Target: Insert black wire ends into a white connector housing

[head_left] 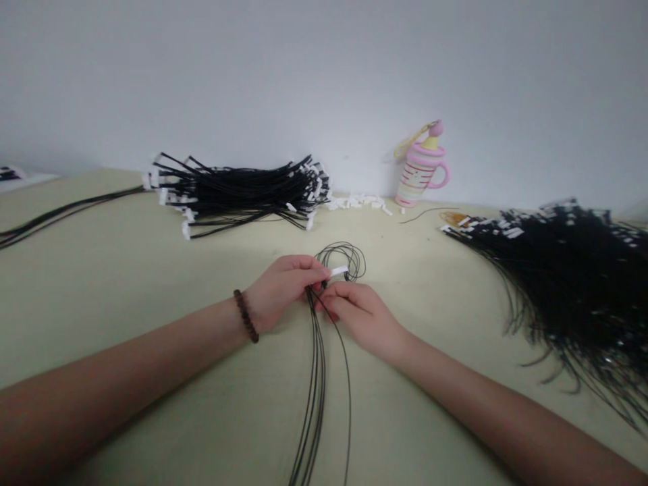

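Observation:
My left hand [291, 283], with a dark beaded bracelet on its wrist, pinches a white connector [338, 271] between thumb and finger. Several thin black wires [318, 378] hang from beneath that hand toward the table's near edge. Close by on the right, my right hand [357, 310] is closed, its fingertips on one black wire [347, 364] that runs apart from the others. Those fingertips are partly hidden behind the wires. Just beyond both hands lies a loose coil of thin wire [357, 253].
A bundle of black cables [243, 192] with white ends lies at the back left. Small white connectors [362, 201] are scattered beside it. A pink cup [418, 172] stands against the wall [324, 81]. A large heap of black wires [582, 270] covers the table's right side.

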A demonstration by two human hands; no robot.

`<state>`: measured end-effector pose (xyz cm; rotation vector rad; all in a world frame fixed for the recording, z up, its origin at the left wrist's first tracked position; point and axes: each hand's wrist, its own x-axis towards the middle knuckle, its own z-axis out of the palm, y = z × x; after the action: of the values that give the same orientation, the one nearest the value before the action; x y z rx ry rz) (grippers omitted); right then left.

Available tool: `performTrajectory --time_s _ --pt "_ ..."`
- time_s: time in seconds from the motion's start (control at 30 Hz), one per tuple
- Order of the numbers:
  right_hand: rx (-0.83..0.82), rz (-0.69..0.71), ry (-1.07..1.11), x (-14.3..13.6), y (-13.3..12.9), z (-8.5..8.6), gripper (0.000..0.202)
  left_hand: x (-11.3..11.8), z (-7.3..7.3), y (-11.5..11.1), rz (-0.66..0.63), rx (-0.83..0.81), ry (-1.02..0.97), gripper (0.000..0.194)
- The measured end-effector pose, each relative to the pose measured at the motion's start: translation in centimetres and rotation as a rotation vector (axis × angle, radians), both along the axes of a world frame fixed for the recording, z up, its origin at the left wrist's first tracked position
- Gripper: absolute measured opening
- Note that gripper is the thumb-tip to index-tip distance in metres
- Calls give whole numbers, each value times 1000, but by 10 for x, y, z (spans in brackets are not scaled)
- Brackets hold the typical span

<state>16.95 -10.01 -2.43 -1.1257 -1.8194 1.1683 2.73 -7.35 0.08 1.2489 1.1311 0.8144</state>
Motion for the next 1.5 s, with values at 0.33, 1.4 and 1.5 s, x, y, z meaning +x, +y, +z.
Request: performTrajectory --time_s 0.33,1.4,1.5 --pt "-104 -42 121 -6 -2 -8 5 2 -2 -2 6 65 76 16" --pt "57 -68 213 -6 -3 -10 6 1 -2 -3 25 102 133 18" --pt "-10 -10 234 -3 -1 -6 7 1 -2 -3 45 99 143 19"
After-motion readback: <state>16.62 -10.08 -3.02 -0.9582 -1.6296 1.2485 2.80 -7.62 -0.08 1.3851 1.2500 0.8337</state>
